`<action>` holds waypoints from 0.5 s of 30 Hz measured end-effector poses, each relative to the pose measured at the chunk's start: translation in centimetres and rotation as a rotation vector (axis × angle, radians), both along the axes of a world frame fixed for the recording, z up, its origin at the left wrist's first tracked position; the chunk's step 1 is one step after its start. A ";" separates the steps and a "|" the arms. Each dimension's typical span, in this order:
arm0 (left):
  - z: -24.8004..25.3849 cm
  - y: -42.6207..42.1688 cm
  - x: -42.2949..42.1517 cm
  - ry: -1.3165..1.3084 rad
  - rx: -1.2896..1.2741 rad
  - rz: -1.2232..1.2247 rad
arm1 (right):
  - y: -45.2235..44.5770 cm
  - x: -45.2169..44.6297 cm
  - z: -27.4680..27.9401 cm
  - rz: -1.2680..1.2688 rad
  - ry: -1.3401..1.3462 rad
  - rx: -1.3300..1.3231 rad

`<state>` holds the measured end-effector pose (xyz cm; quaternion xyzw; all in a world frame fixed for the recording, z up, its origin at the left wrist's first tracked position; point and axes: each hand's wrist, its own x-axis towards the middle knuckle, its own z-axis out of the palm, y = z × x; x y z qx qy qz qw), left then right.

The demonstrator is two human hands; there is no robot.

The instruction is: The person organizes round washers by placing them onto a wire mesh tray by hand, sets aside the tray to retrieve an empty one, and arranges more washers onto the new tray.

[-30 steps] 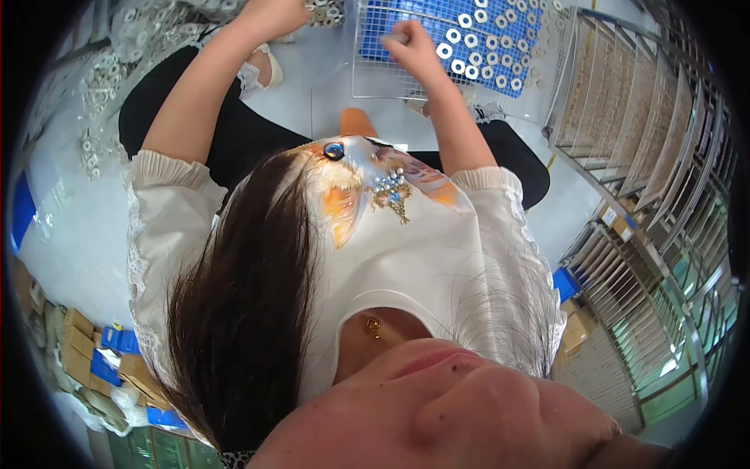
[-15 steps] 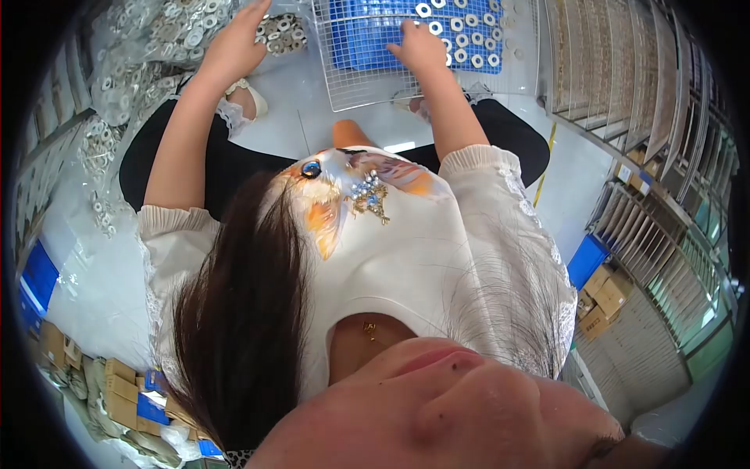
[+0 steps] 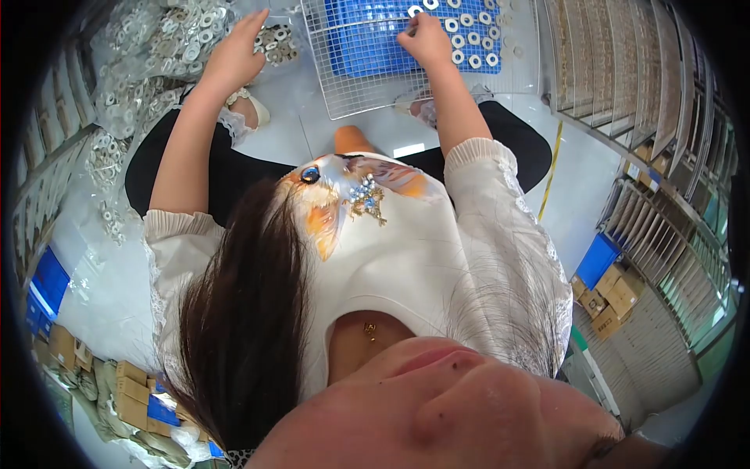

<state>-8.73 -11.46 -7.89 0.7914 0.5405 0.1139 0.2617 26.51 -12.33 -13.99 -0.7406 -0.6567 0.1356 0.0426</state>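
Note:
My left hand (image 3: 233, 59) reaches over a pile of metal ring-shaped washers (image 3: 279, 44). Its fingers are stretched forward, thumb apart, and nothing shows in them. Over a blue grid mat (image 3: 361, 47) in a wire mesh tray is my right hand (image 3: 428, 41), fingers curled and thumb drawn in. Its fingertips lie beside a pale washer (image 3: 414, 11) near the mat's far side. Whatever they may pinch is hidden. Several spaced washers (image 3: 474, 60) lie flat on the mat's right part.
Clear plastic bags of washers (image 3: 156, 39) heap at the far left. The wire tray's rim (image 3: 367, 111) faces my knees. Tall racks of stacked trays (image 3: 609, 70) stand on the right. Cardboard boxes (image 3: 613, 301) and a blue bin (image 3: 600, 258) sit below them.
My right hand has moved slightly forward over the mat, and its thumb and fingers have drawn closer together. My left hand stays by the washer pile. The whole view has shifted slightly.

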 end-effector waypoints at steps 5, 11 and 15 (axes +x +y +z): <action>-0.6 0.0 -0.2 0.040 0.060 -0.034 | 0.1 2.9 -0.2 -0.104 -0.011 0.046; -0.1 -0.1 -0.1 0.026 0.044 -0.018 | 1.3 2.2 1.3 -0.105 0.041 0.016; 0.2 -0.2 -0.1 0.000 -0.008 -0.011 | 3.3 1.2 -0.6 -0.024 0.018 0.109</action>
